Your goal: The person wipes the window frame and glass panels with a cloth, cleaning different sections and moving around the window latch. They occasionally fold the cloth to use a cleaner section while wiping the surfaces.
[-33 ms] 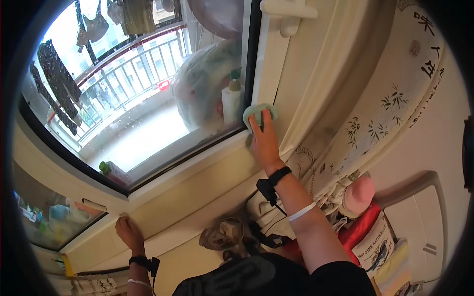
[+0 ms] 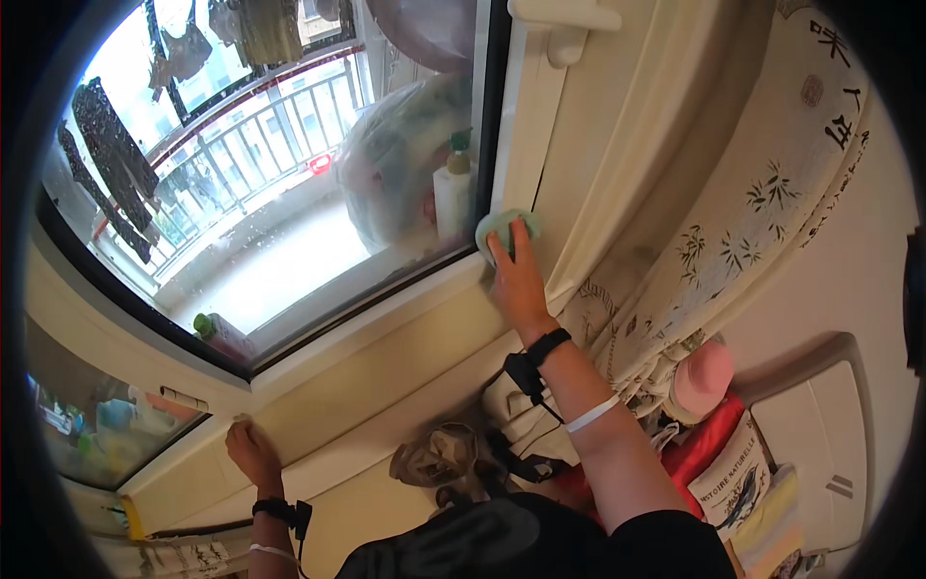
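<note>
My right hand (image 2: 518, 280) presses a pale green sponge (image 2: 490, 228) against the lower right corner of the white window frame (image 2: 526, 145), fingers spread over it and bent around it. The dark-edged glass pane (image 2: 289, 261) lies just left of the sponge. Lower left, my left hand (image 2: 253, 454) is curled closed and rests on the cream ledge (image 2: 318, 410) below the window. What its fingers hold, if anything, is hidden. Dark bands with small devices are on both wrists.
A white window handle (image 2: 564, 19) juts out at the top. A patterned curtain (image 2: 733, 222) hangs at the right. Below it are a pink hat (image 2: 702, 378) and a printed cushion (image 2: 735, 475). A brown bag-like bundle (image 2: 434, 455) lies under the ledge. Behind the glass stands a pump bottle (image 2: 451, 198).
My right hand and the sponge have shifted very slightly downward on the frame corner. The left hand stays in the same place.
</note>
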### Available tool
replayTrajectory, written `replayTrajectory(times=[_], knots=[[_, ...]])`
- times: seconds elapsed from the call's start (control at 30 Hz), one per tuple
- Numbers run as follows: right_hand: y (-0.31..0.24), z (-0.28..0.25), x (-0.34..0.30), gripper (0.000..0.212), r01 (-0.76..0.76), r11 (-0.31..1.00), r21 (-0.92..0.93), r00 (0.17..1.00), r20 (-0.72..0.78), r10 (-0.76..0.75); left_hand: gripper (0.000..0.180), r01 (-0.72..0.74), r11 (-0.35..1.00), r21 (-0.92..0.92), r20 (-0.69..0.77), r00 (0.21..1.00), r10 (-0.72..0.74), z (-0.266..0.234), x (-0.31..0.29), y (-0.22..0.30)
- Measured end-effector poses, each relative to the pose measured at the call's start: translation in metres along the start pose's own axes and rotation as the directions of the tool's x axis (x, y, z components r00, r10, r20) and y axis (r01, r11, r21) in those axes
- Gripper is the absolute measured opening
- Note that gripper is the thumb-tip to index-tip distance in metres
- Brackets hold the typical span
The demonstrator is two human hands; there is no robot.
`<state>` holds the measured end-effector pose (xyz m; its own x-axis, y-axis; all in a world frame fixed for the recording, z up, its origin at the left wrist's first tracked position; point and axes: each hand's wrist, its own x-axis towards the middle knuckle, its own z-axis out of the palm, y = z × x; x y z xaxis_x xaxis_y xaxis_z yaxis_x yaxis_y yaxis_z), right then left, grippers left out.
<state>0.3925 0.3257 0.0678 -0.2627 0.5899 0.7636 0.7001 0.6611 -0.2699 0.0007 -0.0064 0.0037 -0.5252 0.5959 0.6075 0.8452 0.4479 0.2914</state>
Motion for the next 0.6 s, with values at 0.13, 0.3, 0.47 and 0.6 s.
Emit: replayTrajectory(times=[0.13, 0.3, 0.47, 0.6], knots=[[0.025, -0.004, -0.056, 0.040, -0.156, 0.982, 0.111, 0.945, 0.306, 0.115, 0.010, 0.044, 0.999, 0.026, 0.029, 0.999, -0.044, 0.003, 0.001, 0.006], [-0.040, 0.014, -0.079, 0.033, -0.092, 0.952, 0.291, 0.894, 0.445, -0.050, 0.011, 0.015, 0.998, 0.057, 0.001, 1.000, -0.015, 0.007, 0.001, -0.002], [-0.124, 0.020, -0.086, 0.026, 0.083, 0.898, 0.433, 0.856, 0.429, -0.287, 0.014, 0.019, 0.997, 0.077, 0.004, 1.000, -0.019, 0.008, -0.002, -0.011], [-0.036, 0.047, -0.105, 0.025, 0.072, 0.977, 0.200, 0.947, 0.294, -0.130, 0.017, -0.065, 0.997, 0.028, -0.044, 0.997, 0.066, 0.013, -0.001, -0.002]])
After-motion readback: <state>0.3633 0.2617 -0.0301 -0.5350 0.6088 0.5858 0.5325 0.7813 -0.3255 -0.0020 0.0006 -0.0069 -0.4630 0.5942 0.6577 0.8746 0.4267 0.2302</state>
